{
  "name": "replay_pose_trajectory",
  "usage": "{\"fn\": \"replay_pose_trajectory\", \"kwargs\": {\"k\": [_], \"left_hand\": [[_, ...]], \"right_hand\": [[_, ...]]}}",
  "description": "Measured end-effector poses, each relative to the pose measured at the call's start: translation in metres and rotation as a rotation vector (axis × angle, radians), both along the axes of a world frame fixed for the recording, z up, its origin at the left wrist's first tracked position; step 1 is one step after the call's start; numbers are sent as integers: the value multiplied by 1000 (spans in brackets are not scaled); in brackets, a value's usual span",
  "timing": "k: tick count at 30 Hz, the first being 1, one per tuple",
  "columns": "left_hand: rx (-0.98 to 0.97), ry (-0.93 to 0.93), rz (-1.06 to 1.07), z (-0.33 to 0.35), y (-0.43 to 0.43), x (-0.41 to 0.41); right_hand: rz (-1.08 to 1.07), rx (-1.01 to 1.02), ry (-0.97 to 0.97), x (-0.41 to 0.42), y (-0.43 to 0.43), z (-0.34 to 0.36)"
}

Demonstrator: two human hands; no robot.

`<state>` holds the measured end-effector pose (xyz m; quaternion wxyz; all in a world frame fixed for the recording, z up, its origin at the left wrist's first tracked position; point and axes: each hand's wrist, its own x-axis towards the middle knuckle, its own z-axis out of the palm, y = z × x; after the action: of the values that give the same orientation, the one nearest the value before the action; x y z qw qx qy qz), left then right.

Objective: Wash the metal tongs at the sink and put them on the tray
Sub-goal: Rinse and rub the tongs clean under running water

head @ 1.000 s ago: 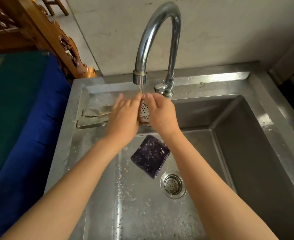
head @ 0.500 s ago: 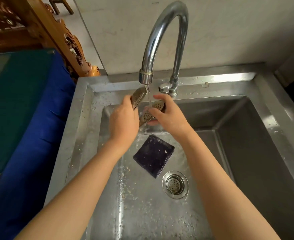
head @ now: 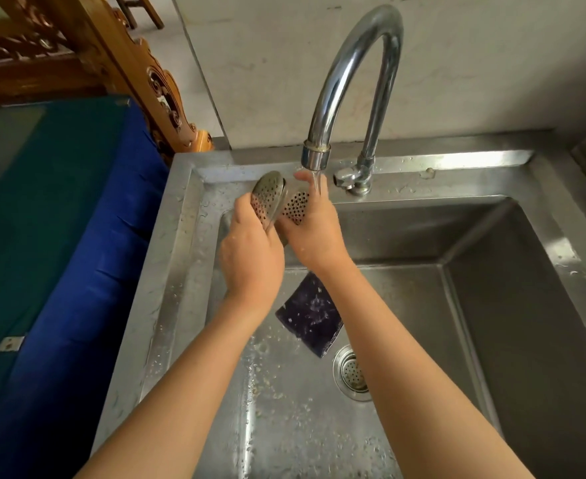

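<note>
Here both hands, left hand (head: pixel 250 261) and right hand (head: pixel 314 233), grip the tongs (head: pixel 279 202), perforated tips pointing up-left, just left of the tap's stream (head: pixel 316 181).

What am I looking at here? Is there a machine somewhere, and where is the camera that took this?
There is no machine. A person wears a wide-angle camera on the head, looking forward and down, so you see their own two bare arms reaching out from the bottom edge. They stand at a steel sink. The curved tap is running, a thin stream falling on the fingers of the right hand. Both hands hold a pair of metal tongs, whose two spoon-shaped ends are full of small holes; the left hand grips one end, the right cups the other. On the sink floor lies a dark scrubbing pad, and beside it is the round drain strainer. To the left is a blue and green cloth. No tray shows in this picture.
</note>
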<state>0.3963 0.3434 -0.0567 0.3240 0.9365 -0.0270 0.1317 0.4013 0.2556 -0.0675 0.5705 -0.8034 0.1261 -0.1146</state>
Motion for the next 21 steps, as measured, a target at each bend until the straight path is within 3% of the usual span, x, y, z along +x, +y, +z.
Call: {"fn": "replay_pose_trajectory", "kwargs": {"k": [2,5,8,10,12,14,17,21], "left_hand": [[-58,10,17,-1,2,0],[-116,38,-9,2,-4,-4],[-77,4,-44,2,-10,-2],[-78,19,-87,1,-11,4],[-234,146,-87,-2,-12,16],[-525,396,-52,-5,-16,24],[-755,706,-33,-11,-18,23],[-892,741,-53,-18,-23,17]], "right_hand": [[-20,-77,-20,1,1,0],[-258,-122,-40,8,2,0],[-393,-28,-21,11,0,4],[-313,104,-60,9,-2,6],[-182,233,-78,6,0,3],[-125,325,-92,3,3,-3],[-238,337,-164,-1,0,-4],[-355,410,-117,1,-7,2]]}}
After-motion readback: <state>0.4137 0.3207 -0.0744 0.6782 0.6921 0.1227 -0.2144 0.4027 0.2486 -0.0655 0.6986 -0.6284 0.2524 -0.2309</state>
